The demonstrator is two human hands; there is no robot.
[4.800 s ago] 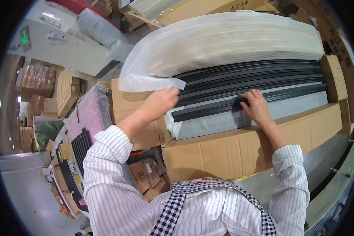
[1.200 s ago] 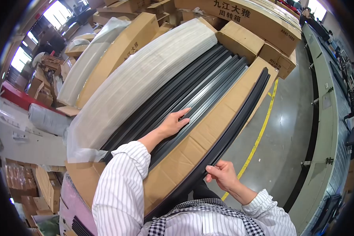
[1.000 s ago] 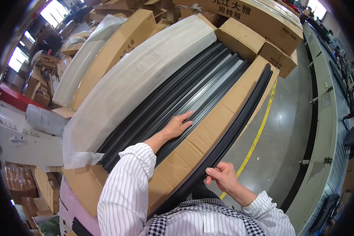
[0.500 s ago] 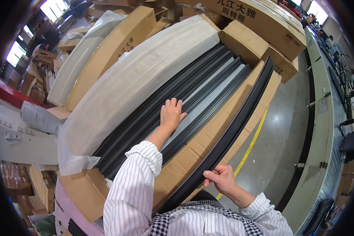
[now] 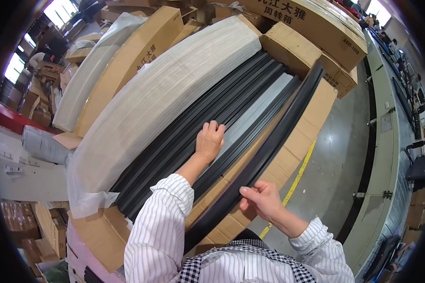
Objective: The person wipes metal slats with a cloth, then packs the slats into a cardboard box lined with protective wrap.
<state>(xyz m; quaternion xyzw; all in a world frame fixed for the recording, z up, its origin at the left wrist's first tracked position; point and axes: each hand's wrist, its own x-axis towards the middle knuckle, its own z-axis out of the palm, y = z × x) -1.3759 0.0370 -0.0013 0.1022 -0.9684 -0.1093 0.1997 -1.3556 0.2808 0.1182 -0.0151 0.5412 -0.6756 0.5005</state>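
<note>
A long, slightly bowed black strip point(image 5: 262, 155) slants over the right flap of the open carton. My right hand point(image 5: 263, 200) pinches its edge near the lower end, thumb on top. Inside the carton several similar dark strips point(image 5: 174, 141) lie side by side lengthwise. Among them my left hand point(image 5: 210, 141) has its fingers curled over the edge of one strip; the fingertips are partly hidden. A pale grey strip surface point(image 5: 264, 106) shows just right of that hand.
White foam wrap point(image 5: 170, 85) is folded back along the carton's left side. The carton's cardboard flap point(image 5: 297, 137) reaches right, over a floor with a yellow line point(image 5: 300, 177). Labelled cartons point(image 5: 311, 23) stand behind. A long pale green bench point(image 5: 387, 141) runs along the right.
My left hand has gone from lying fairly flat to curled, and dark strips beside it have shifted left, baring more grey. The strip in my right hand has moved slightly left and tilted.
</note>
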